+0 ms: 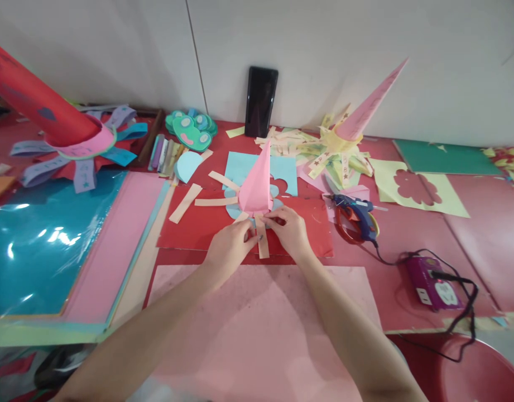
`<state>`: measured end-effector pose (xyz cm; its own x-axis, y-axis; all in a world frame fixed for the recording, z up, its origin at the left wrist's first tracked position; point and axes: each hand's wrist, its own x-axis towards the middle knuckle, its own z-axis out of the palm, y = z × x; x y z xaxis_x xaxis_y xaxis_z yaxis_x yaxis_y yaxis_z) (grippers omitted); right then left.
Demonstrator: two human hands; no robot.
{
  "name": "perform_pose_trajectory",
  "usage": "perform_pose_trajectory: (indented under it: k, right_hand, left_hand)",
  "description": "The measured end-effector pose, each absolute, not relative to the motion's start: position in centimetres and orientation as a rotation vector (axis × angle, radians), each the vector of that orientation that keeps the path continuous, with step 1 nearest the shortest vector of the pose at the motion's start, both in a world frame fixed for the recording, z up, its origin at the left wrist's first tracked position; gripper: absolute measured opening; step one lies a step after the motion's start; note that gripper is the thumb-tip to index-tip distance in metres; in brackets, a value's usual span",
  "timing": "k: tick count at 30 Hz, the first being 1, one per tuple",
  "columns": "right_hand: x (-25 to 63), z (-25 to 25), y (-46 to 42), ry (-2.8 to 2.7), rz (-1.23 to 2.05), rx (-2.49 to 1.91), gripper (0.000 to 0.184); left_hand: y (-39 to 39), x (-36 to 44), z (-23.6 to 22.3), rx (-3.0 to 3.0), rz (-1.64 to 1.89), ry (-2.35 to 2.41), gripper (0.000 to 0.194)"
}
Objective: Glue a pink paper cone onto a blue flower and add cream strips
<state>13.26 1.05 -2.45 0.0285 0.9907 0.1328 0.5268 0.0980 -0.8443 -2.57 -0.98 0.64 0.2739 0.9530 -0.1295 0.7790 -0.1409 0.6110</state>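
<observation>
A pink paper cone [255, 181] stands upright on a light blue scalloped paper base [232, 210]. Several cream paper strips, such as the left strip [215, 202], stick out from around its foot. My right hand [289, 229] pinches the upper end of a cream paper strip [263, 243] at the front of the cone. Beside it, my left hand [230, 243] has thumb and fingers closed at the same strip's left side. Whether the left fingertips hold the strip is hard to make out. A loose cream strip [185, 203] lies to the left on red paper [177, 234].
A blue hot glue gun [357, 212] lies to the right, its cord running to a purple power box [433, 283]. A phone [261, 102] leans on the wall. Finished cones, one pink [371, 106], one red [43, 100], stand at both sides. Coloured sheets [51, 240] lie left.
</observation>
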Motion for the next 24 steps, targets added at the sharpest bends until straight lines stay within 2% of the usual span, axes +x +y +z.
perform_pose_trajectory:
  k: [5,24]
  right_hand:
    - [13.2,-2.4,1.0,-1.591,0.748,-1.544,0.016]
    - [12.2,-2.4,0.5,-1.558,0.631,-1.656,0.008]
  left_hand:
    - [-0.4,-2.6,-0.5,2.161,0.651,1.53,0.018]
    - [0.3,-2.7,-1.7,2.086,0.71,1.535,0.019]
